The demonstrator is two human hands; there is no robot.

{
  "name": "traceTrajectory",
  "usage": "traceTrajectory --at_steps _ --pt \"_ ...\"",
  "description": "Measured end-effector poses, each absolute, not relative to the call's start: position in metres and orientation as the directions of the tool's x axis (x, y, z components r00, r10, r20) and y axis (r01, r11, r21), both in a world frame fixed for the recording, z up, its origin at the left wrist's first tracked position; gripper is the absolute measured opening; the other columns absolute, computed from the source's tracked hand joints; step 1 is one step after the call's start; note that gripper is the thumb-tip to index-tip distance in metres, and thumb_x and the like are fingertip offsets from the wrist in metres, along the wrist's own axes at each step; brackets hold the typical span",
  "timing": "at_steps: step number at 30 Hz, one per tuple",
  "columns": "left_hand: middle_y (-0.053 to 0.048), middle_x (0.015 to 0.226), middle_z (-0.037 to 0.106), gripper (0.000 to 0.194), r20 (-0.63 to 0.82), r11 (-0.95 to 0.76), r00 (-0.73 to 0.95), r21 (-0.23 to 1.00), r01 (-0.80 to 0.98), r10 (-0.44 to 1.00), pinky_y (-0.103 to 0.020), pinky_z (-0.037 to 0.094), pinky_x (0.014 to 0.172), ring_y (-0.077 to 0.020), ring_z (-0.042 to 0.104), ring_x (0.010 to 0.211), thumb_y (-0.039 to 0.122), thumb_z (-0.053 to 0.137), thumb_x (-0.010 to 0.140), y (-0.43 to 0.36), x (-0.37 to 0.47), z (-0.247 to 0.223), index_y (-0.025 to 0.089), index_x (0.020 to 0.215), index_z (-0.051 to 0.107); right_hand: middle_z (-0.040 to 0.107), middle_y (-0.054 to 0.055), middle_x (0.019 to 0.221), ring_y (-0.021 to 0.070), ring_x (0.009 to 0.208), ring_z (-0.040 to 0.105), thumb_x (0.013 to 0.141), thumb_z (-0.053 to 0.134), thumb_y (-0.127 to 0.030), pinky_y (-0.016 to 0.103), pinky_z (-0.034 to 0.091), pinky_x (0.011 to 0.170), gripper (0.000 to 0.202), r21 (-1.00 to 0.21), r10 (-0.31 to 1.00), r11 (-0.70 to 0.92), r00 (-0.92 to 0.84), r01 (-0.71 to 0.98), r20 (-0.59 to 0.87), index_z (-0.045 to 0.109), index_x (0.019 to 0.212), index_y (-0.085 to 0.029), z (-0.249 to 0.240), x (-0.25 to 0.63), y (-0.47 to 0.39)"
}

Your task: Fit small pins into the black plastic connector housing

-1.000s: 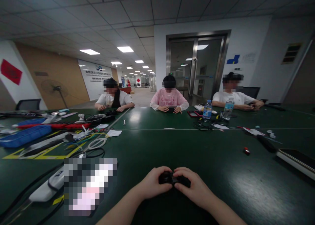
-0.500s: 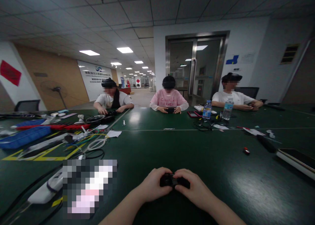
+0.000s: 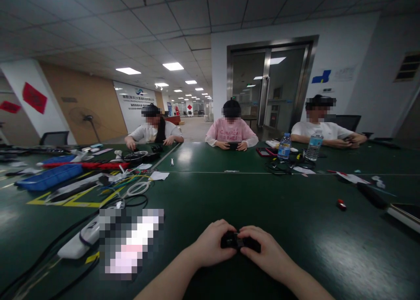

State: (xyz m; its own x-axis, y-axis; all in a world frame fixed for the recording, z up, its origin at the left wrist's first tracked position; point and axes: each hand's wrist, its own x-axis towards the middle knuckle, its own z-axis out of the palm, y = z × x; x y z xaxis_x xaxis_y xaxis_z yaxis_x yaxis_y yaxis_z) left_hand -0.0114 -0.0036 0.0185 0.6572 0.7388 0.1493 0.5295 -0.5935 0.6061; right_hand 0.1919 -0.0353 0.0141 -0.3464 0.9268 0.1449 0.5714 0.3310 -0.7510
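Observation:
At the near edge of the green table, both my hands hold a small black object (image 3: 238, 241) whose exact kind I cannot make out in the dim light. My left hand (image 3: 215, 243) is closed round its left end, thumb on the near side and fingers on the far side. On the right end, my right hand (image 3: 264, 249) grips it the same way. The thumbs are close together near its middle, and the fingers cover much of both ends.
Left of my arms lie a white power strip (image 3: 78, 243), a blurred-out flat item (image 3: 136, 243), cables (image 3: 138, 188) and a blue tray (image 3: 49, 177). Farther right are a small red item (image 3: 341, 204) and water bottles (image 3: 315, 146). Three people sit across the green table (image 3: 197, 199).
The whole view has swung slightly left, so things appear farther right. My hands keep their grip on the black object. Across the table, the left person's hand has drawn away from a dark item.

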Motion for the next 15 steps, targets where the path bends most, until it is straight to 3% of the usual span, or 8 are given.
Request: traceTrajectory --at_steps 15 --pt "-0.005 0.105 0.056 0.042 0.173 -0.621 0.667 0.584 0.523 0.725 -0.033 0.043 0.087 -0.0213 0.052 0.098 0.027 0.064 0.071 -0.0019 -0.0117 0.0152 0.023 0.112 0.055 0.06 0.004 0.115 0.0226 0.109 0.054 0.074 0.062 -0.021 0.037 0.039 0.096 0.023 -0.73 0.931 0.315 -0.348 0.607 0.112 0.067 0.097 -0.026 0.0119 0.1925 -0.0336"
